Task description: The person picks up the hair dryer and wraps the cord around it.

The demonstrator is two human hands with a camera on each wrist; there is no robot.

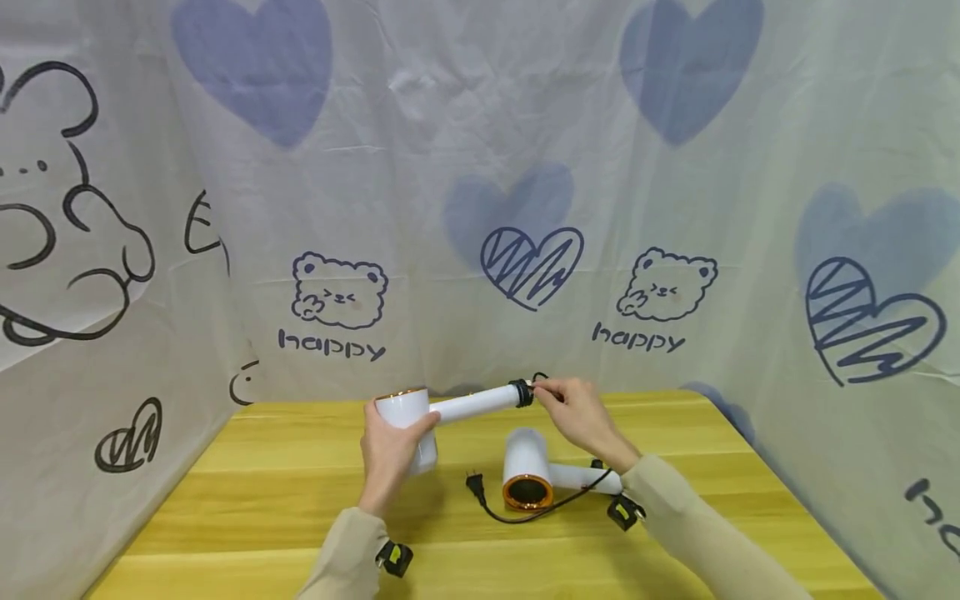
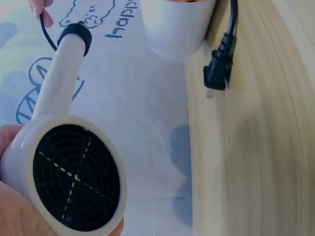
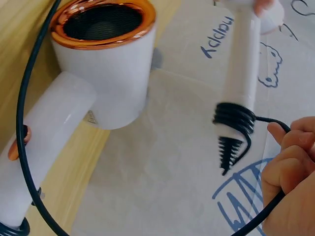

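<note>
A white hair dryer (image 1: pixel 476 406) is held up over the table, its handle pointing right. My left hand (image 1: pixel 390 446) grips it round the barrel, thumb across the near side. In the left wrist view its round black rear grille (image 2: pixel 76 177) faces the camera. Several turns of black cord (image 3: pixel 234 118) wrap the end of the handle. Just beyond that end, my right hand (image 1: pixel 581 417) pinches the cord between thumb and curled fingers. From this hand the cord runs on downward in the right wrist view.
A second white hair dryer (image 1: pixel 525 458) with an orange-copper rim lies on the wooden table (image 1: pixel 285 475), below the right hand. A black two-pin plug (image 1: pixel 475 486) lies beside it, its cord curving in front. Printed cloth (image 1: pixel 435 333) hangs behind and at both sides.
</note>
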